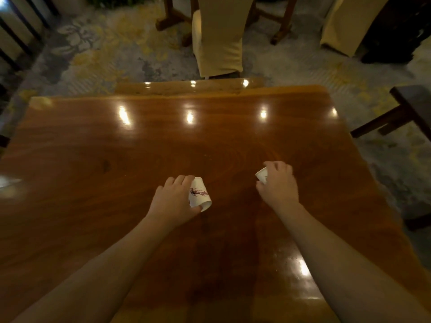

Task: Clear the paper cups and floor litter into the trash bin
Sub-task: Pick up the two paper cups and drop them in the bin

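Note:
My left hand [173,198] grips a white paper cup [199,194] with a dark red print, tilted on its side just above the polished wooden table [93,159]. To the right, my right hand [278,185] is closed around a second white paper cup [261,175]; only its rim end shows past my fingers. Both hands are over the middle of the table. No trash bin or floor litter is in view.
A chair with a cream cover [218,38] stands at the table's far edge, another cream cover [349,22] at the back right. A dark wooden bench [405,110] is to the right. Patterned carpet [98,57] surrounds the table.

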Tool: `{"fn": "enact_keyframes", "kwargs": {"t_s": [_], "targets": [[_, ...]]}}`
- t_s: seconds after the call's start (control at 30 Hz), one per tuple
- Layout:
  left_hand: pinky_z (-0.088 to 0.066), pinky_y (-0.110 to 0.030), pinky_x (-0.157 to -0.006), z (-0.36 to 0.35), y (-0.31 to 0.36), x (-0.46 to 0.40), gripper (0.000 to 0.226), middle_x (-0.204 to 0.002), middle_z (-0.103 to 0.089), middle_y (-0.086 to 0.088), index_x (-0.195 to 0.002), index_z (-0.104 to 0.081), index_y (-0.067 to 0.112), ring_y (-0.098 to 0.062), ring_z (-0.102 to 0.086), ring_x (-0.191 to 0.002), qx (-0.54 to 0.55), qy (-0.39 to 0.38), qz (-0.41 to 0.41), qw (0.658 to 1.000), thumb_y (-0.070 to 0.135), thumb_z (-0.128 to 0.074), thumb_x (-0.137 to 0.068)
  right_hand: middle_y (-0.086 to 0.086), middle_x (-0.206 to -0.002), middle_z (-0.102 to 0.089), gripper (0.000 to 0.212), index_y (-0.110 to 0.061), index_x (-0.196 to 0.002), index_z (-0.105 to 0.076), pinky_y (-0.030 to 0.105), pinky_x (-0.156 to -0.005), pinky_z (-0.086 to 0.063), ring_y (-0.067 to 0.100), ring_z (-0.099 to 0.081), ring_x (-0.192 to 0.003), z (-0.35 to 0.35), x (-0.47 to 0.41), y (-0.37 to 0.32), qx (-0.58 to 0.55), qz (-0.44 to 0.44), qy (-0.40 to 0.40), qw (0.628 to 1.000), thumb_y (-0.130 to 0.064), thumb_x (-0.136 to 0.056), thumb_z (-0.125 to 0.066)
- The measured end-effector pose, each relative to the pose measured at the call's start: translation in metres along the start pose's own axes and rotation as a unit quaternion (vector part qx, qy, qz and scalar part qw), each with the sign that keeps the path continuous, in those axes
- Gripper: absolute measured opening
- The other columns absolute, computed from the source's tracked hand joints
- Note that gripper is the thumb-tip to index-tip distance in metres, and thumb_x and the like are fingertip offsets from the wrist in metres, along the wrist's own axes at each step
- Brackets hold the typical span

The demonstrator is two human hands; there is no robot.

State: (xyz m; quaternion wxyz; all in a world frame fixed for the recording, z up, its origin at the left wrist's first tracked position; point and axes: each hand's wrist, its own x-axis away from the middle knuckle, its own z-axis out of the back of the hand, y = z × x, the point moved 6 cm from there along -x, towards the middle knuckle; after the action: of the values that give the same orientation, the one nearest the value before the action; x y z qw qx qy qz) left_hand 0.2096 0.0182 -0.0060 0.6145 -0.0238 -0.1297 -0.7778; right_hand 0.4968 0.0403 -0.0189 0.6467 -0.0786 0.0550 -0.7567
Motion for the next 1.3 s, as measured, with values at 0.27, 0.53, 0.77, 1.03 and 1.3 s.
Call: {"fn": "enact_keyframes", "kwargs": {"t_s": [0.27, 0.53, 0.77, 1.03, 1.3], "targets": [[-0.046, -0.046, -0.101, 0.010, 0.019, 0.027, 0.095, -0.147, -0.044, 0.002, -0.149, -0.026, 0.027, -0.021, -0.045, -0.128, 0.022, 0.016, 0.014, 1.000, 0.060, -0.074, -0.074, 0.019, -0.140, -0.045, 0.097, -0.016, -0.148, -0.020, 0.052, -0.093, -0.046, 0.040, -0.045, -0.126, -0.037, -0.014, 0.029, -0.075, -0.112, -0.123, 0.983, -0.038, -0.075, -0.081], [-0.046, -0.046, -0.101, 0.023, 0.004, 0.092, 0.094, -0.145, -0.045, 0.002, -0.148, -0.030, 0.025, -0.022, -0.043, -0.128, 0.011, 0.041, 0.050, 0.998, 0.062, -0.072, -0.073, 0.011, -0.123, -0.049, 0.071, -0.019, -0.133, -0.037, 0.046, -0.082, -0.049, 0.033, -0.049, -0.112, -0.018, 0.055, -0.031, -0.098, 0.014, -0.107, 0.989, -0.035, -0.074, -0.073], [-0.047, -0.043, -0.100, 0.018, -0.003, 0.200, 0.092, -0.143, -0.048, 0.002, -0.146, -0.033, 0.025, -0.021, -0.045, -0.127, 0.030, 0.075, 0.059, 0.995, 0.063, -0.072, -0.072, 0.002, -0.121, -0.049, 0.074, -0.027, -0.135, -0.032, 0.040, -0.078, -0.051, 0.025, -0.048, -0.110, 0.006, 0.187, -0.073, -0.082, 0.115, -0.074, 0.987, -0.040, -0.075, -0.074], [-0.043, -0.041, -0.101, 0.008, 0.003, 0.351, 0.092, -0.144, -0.045, 0.007, -0.147, -0.030, 0.031, -0.017, -0.044, -0.127, 0.085, 0.070, 0.059, 0.992, 0.061, -0.074, -0.072, -0.006, -0.125, -0.048, 0.074, -0.035, -0.140, -0.028, 0.034, -0.084, -0.051, 0.015, -0.048, -0.108, 0.051, 0.353, -0.063, -0.123, 0.108, -0.059, 0.985, -0.039, -0.080, -0.072], [-0.037, -0.042, -0.110, 0.012, 0.046, 0.427, 0.096, -0.150, -0.037, 0.007, -0.152, -0.024, 0.027, -0.017, -0.036, -0.136, 0.140, 0.075, 0.078, 0.984, 0.046, -0.079, -0.075, -0.007, -0.138, -0.046, 0.082, -0.034, -0.144, -0.028, 0.035, -0.097, -0.046, 0.015, -0.047, -0.122, 0.058, 0.442, -0.008, -0.194, 0.074, -0.054, 0.977, -0.037, -0.079, -0.077]]}}
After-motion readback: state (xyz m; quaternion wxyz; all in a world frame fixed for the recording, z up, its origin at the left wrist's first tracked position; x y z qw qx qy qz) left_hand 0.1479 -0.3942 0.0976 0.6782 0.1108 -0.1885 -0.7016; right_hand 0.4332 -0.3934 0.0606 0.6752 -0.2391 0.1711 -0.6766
